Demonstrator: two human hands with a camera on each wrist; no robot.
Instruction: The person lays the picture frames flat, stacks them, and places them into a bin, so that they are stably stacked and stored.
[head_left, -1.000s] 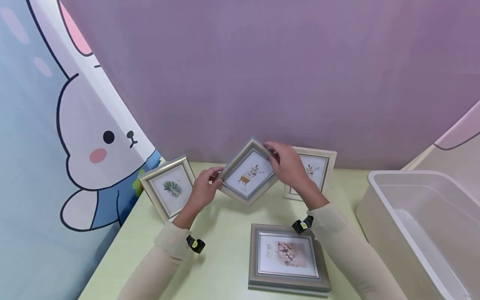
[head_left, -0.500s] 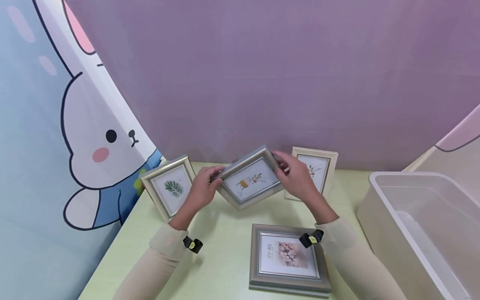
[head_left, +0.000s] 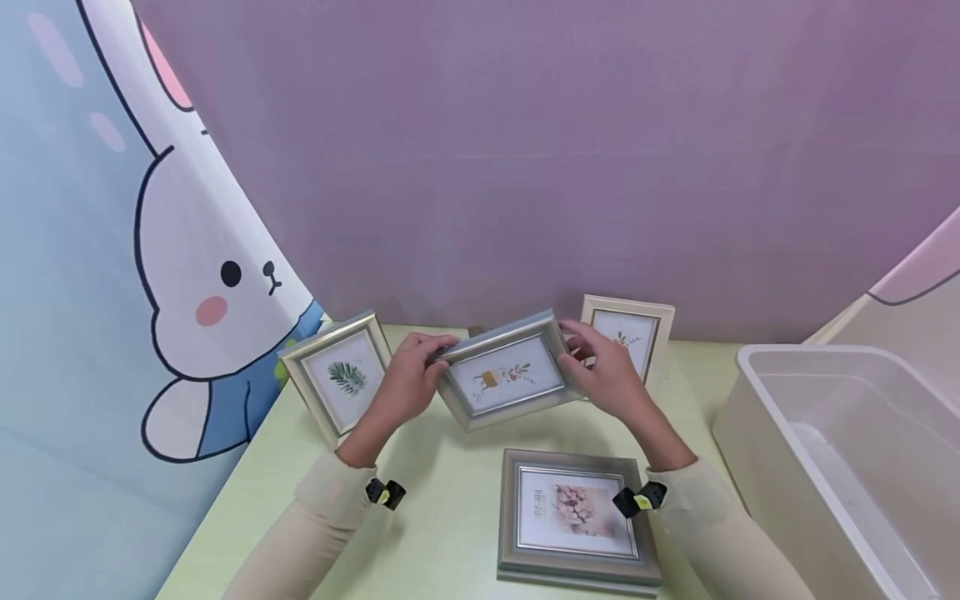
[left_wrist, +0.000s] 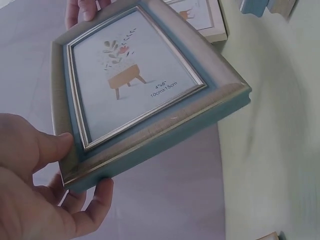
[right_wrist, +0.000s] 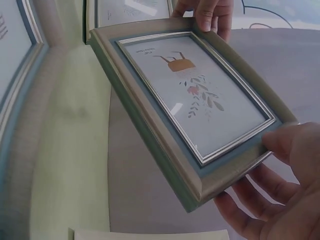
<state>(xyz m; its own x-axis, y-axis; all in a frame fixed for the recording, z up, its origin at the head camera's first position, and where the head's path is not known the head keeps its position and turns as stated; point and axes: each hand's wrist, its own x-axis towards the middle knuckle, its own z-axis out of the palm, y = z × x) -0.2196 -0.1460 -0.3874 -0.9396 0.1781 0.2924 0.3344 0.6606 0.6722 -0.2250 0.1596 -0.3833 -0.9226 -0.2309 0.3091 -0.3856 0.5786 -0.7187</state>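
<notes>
A picture frame with a grey-and-silver border is held up over the table, its picture showing an orange pot on legs with a sprig. My left hand pinches its left end; in the left wrist view the thumb of that hand lies on the front and the fingers go behind. At the opposite end my right hand grips it the same way, as the right wrist view shows with thumb in front of the frame. It lies sideways, its right end higher, tilted back.
A leaf-print picture frame stands at left. A cream picture frame stands behind my right hand. A flower-print picture frame lies flat in front, apparently on another. A beige bin is at right; a purple cloth wall rises behind.
Both hands have turned the held picture frame clockwise, from a diamond slant to nearly level, and lowered it slightly. My right hand has moved right and down. The other picture frames stay put.
</notes>
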